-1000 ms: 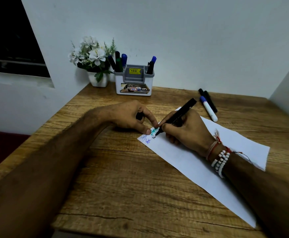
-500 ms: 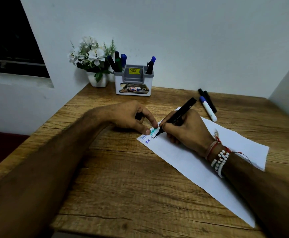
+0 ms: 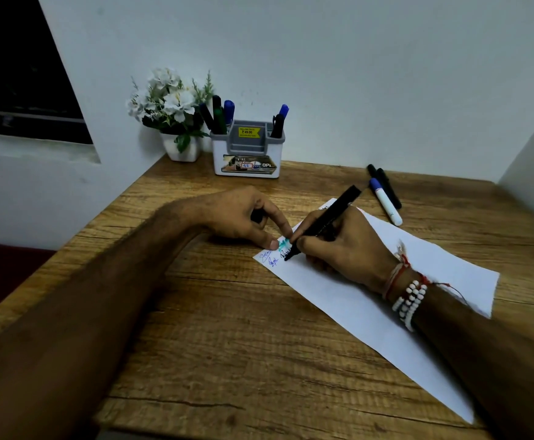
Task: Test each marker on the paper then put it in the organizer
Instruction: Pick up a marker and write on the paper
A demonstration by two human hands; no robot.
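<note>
Tabletop: wood-grain tabletop (image 3: 227, 344) pushed into a corner of white wall, with a dark window (image 3: 21, 74) at the left.
Paper: white sheet (image 3: 370, 312) lying at a slant on the right half of the tabletop; blue, teal and black scribbles (image 3: 275, 254) sit at its left corner.
Right hand: right hand (image 3: 345, 246) rests on the paper and pinches the black marker (image 3: 326, 220) in a writing grip, tip touching the sheet at the black scribble, uncapped end down.
Left hand: left hand (image 3: 240, 217) presses thumb and forefinger on the paper's corner, just beside the marker tip, while its other fingers curl round a dark cap (image 3: 256, 215) (mostly hidden in the palm).
Organizer: white and grey organizer (image 3: 246, 154) against the back wall, well apart from the hands; three markers (image 3: 218, 117) stand in its left compartment, two markers (image 3: 279, 120) in its right.
Loose markers: a white marker with a blue cap (image 3: 386, 201) and a black one (image 3: 387, 188) lie side by side beyond the paper.
Flowers: white flowers in a pot (image 3: 176, 112), just left of the organizer.
Wrist: bead bracelets (image 3: 410, 296) and red thread.
</note>
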